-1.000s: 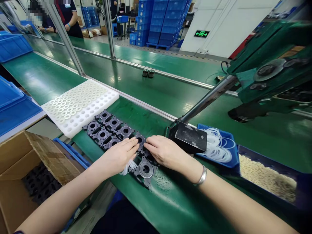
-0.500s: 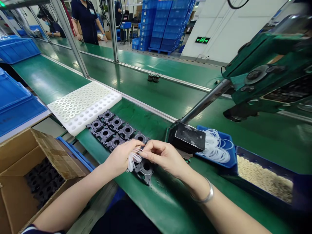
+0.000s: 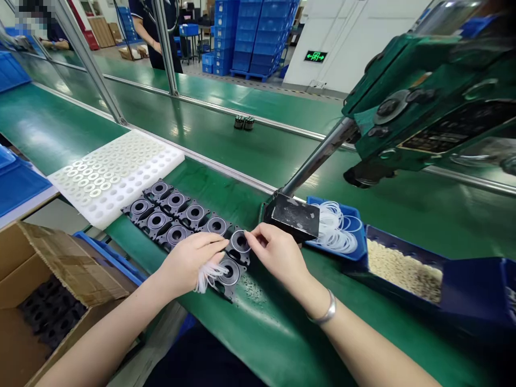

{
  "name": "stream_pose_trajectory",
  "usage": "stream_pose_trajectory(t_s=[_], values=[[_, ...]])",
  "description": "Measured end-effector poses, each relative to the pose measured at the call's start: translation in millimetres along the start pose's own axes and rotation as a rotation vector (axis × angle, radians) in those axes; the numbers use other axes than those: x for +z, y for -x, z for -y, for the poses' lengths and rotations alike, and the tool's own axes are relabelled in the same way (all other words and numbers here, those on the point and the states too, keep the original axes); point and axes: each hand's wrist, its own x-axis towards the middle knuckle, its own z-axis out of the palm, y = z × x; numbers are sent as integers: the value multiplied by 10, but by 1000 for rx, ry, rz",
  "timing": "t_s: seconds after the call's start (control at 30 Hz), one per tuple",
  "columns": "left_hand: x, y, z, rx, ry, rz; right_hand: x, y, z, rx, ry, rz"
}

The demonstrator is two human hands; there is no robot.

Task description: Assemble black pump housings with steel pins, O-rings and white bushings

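My left hand (image 3: pixel 187 263) is closed around a bundle of thin white rings (image 3: pixel 210 277), which hang below its fingers. Its fingertips reach the near side of a round black part (image 3: pixel 241 242) at the right end of the back row. A white ring lies around this part's raised centre. At the right edge of that ring, the thumb and forefinger of my right hand (image 3: pixel 278 252) are pinched together. Another black part (image 3: pixel 229 272) sits just in front, partly behind the bundle. More black parts (image 3: pixel 176 201) stand in two rows to the left, some hidden by my left hand.
A white foam tray (image 3: pixel 169 156) with pale rings lies at left. To the right are a green press (image 3: pixel 403 107) with a black block, a blue bin (image 3: pixel 355 215) of white rings and a bin of cream pieces (image 3: pixel 399 266). A cardboard box (image 3: pixel 72 258) stands front left.
My hands have come apart; the right has moved from the bundle to the edge of the back-row part. A white ring now shows on that part. The view has turned slightly right.
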Motion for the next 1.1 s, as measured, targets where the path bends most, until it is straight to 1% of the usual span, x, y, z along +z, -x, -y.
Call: stream_pose_trajectory(t_s=[0.07,0.13,0.2,0.27,0.33,0.37,0.47,0.5,0.57,0.67,0.73,0.8,0.87,0.93,1.0,1.1], values=[[41,-68,-39,126,-111,63,16,-2,5,-28,61,3],[81,-103,-70,219,-168,130,25,1,4,-43,103,13],[114,-105,-81,255,-197,171,30,9,-10,-65,150,4],[138,-90,-73,266,-207,200,36,21,-31,-127,223,-43],[158,-72,-56,278,-210,226,36,35,-56,-240,301,-88],[168,-65,-47,282,-206,238,31,40,-69,-310,333,-82],[193,-56,-27,284,-165,276,-14,35,-105,-498,410,40],[198,-54,-23,284,-150,290,-42,24,-115,-535,434,80],[200,-50,-18,291,-140,307,-118,-9,-130,-583,484,116],[181,-54,-18,302,-160,328,-271,-65,-132,-688,550,153],[166,-70,-23,306,-178,345,-374,-88,-122,-779,582,209],[156,-94,-33,322,-212,343,-453,-92,-111,-840,582,265],[152,-114,-41,344,-250,325,-490,-77,-113,-837,523,275],[149,-120,-47,357,-272,307,-480,-41,-133,-786,422,243],[146,-111,-50,360,-284,298,-427,16,-163,-722,320,186],[147,-85,-58,352,-283,299,-284,128,-189,-646,202,129]])
